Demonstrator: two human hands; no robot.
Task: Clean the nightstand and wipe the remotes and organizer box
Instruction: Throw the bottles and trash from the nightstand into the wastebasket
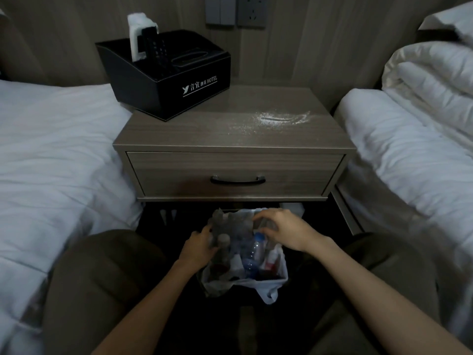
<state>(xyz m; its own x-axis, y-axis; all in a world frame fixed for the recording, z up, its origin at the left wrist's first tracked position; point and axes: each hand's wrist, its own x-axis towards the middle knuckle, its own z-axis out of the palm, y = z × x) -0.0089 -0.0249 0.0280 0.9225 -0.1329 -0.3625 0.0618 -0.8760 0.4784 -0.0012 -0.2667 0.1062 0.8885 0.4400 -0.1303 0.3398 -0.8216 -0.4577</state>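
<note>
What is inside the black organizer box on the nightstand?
A dark remote and a white wrapped item stand in the organizer box; its wall hides their lower ends.

The nightstand (230, 135) stands between a left bed (51, 155) and a right bed (409, 155), with wall sockets (252, 12) behind and above it. The organizer box (163, 84) sits on its back left corner, with remotes (156, 51) standing in the box's left part. Powder (271, 119) lies on the top's right side. On the floor before the drawer (235, 175) stands a bag-lined bin (277, 276) holding bottles (252, 249); the left hand (199, 248) grips its left edge, and the right hand (284, 231) is over its far side.
</note>
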